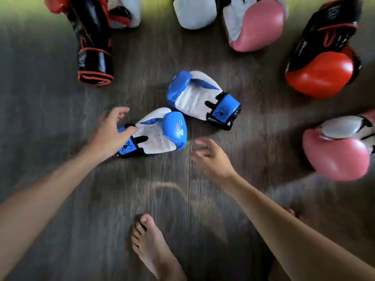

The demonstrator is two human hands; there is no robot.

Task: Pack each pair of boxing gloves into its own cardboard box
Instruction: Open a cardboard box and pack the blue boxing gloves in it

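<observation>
Blue pair: I see the near blue glove point(160, 132) and the far blue glove point(198, 98) lying white palm side up on the floor point(50, 118), mid-frame. Their padded ends are just beside each other, and I cannot tell whether they touch. The near cuff points lower left, the far cuff right.
Left hand point(109, 132): fingers spread, reaching over the cuff of the near blue glove. The thumb lies on the cuff edge and the other fingers are lifted off it. I see no grip.
Right hand point(213, 157): loose, fingers apart and slightly curled, holding nothing. It is just beside the padded end of the near blue glove and apart from it.
Pink gloves: the upper pink glove point(257, 25) is at top right of centre. The right pink glove point(336, 151) is at the right edge, well apart from it.
Red-and-black gloves: the left black glove point(93, 43) is at top left, cuff toward me. The right red glove point(322, 63) is at upper right, red padding toward me.
White glove point(194, 13): top centre, cut by the frame, just beside the upper pink glove.
Foot point(152, 246): bare, on the floor, bottom centre, between my forearms.
View: the edges are smeared with blur.
</observation>
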